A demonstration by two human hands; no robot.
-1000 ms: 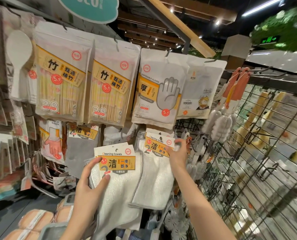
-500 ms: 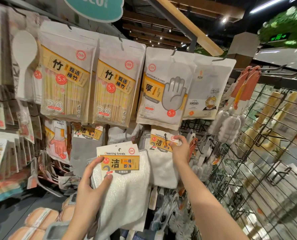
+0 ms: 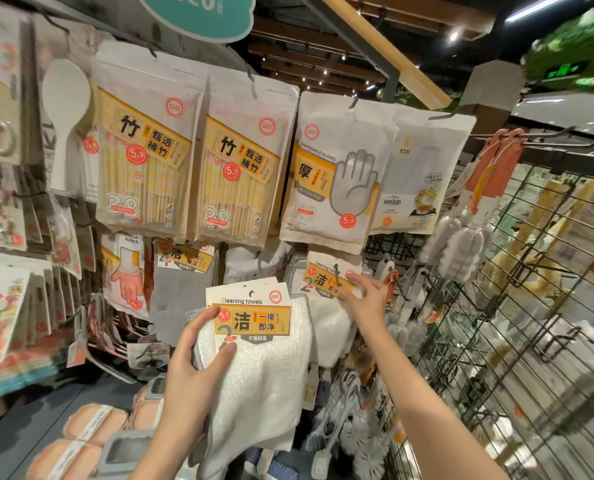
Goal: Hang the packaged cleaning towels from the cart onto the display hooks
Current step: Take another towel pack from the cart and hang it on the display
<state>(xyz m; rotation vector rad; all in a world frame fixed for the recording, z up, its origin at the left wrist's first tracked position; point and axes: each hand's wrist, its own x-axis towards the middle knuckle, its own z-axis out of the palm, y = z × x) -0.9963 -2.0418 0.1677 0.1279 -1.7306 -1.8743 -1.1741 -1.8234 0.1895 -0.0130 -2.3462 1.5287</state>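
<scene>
Left hand [image 3: 198, 362] grips a towel pack [image 3: 254, 344] low in front of the display, thumb on the card header, fingers behind. Header reads "Cleaning towels", "洁", "一擦即净", "不易粘油", red "5.9" dot, big "2", CEO! logo. White cloth hangs below the card.

Right hand [image 3: 366, 296] reaches further in, fingertips pinching the header of a second towel pack [image 3: 326, 289] up at its hook; same card, "Cleaning tow..." partly covered.

Behind, lower row: "HOUSEHOLD GLOVES" pack [image 3: 127, 271], grey cloth pack [image 3: 184, 289] with "洁".

Upper row: two chopstick bags [image 3: 143, 157] marked "竹", "甄选楠竹", "5.9", "38"; glove bag [image 3: 333, 174] "DISPOSABLE GLOVES", "厚", "5.9"; another bag [image 3: 423, 174] "好用到的". Teal sign [image 3: 198, 12] above, letters cut off. Wire rack [image 3: 496, 323] to the right.

Versus a second ago: second pack has gone up and back from hanging loose out front to sitting close under the glove bag. Left hand's pack unchanged.
</scene>
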